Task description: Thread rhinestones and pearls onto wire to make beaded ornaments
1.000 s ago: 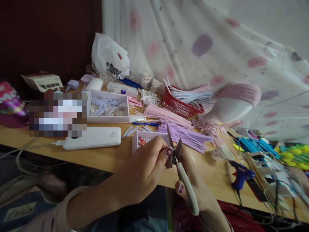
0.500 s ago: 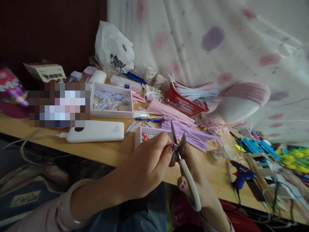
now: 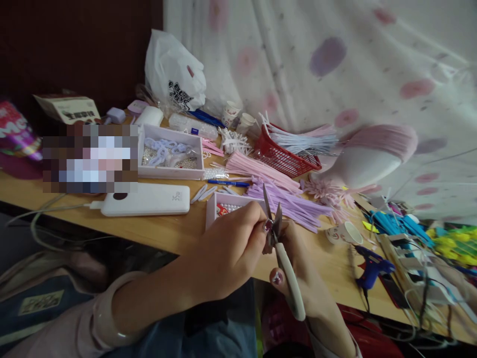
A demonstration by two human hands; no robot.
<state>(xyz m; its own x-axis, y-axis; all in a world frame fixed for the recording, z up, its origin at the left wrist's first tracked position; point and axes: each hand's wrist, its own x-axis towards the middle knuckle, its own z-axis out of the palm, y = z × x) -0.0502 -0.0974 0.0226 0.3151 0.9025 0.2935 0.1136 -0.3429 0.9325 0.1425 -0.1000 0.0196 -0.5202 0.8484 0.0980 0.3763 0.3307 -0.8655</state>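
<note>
My right hand point(image 3: 306, 278) is wrapped round a pair of scissors point(image 3: 287, 273) with pale cream handles, the thumb lying by the near handle. Their blades point up and stand slightly apart. Close against them is my left hand point(image 3: 229, 253), its thumb and fingers pinched together. Whatever it pinches is hidden behind the fingers and blades. Behind my left hand sits a white box point(image 3: 211, 211) with white beads and a red packet in it. Purple pipe cleaners point(image 3: 290, 206) lie just beyond the scissors, with pink pipe cleaners point(image 3: 261, 171) behind them.
A white power bank point(image 3: 145, 200) and a bead tray point(image 3: 169, 173) lie to the left. Farther back stand a red basket point(image 3: 286, 154) and a white plastic bag point(image 3: 173, 74). At right are a paper cup point(image 3: 345, 232), a blue glue gun point(image 3: 372, 268) and cables; another person's hand shows at the edge.
The scissor blades have come closer together. The handle and my right thumb have shifted slightly left, while my left hand keeps its pinch.
</note>
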